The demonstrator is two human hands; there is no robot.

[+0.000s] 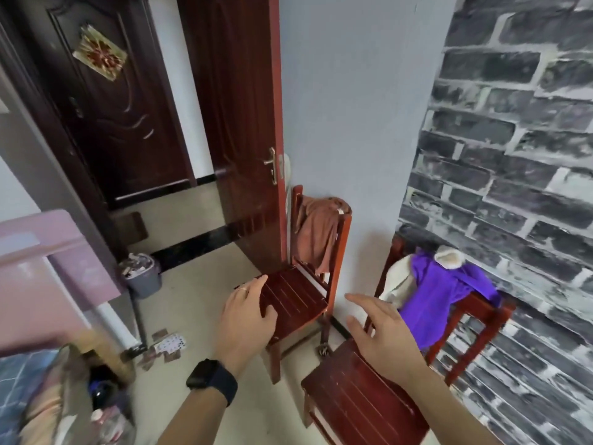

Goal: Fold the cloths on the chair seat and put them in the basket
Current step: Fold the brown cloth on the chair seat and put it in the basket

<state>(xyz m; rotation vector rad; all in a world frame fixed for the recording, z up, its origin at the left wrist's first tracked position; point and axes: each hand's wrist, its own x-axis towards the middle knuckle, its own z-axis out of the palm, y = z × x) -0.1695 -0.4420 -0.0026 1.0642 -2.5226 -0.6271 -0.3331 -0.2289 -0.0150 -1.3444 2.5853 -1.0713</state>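
Note:
A red wooden chair (298, 300) stands by the door with a bare slatted seat; a brown cloth (316, 234) hangs over its backrest. My left hand (248, 311), with a dark watch on the wrist, rests on the seat's front left corner, fingers spread around the edge. My right hand (382, 335) hovers open above a second red chair seat (359, 399) near me. A third chair (481, 311) against the brick wall carries a purple garment (439, 293) and a white cloth (399, 282). No basket is visible.
An open dark red door (244, 130) stands left of the chair. A grey waste bin (142, 274) sits by a pink table (48, 252). Playing cards (167, 345) lie scattered on the floor. Bags and bottles (80, 396) fill the lower left.

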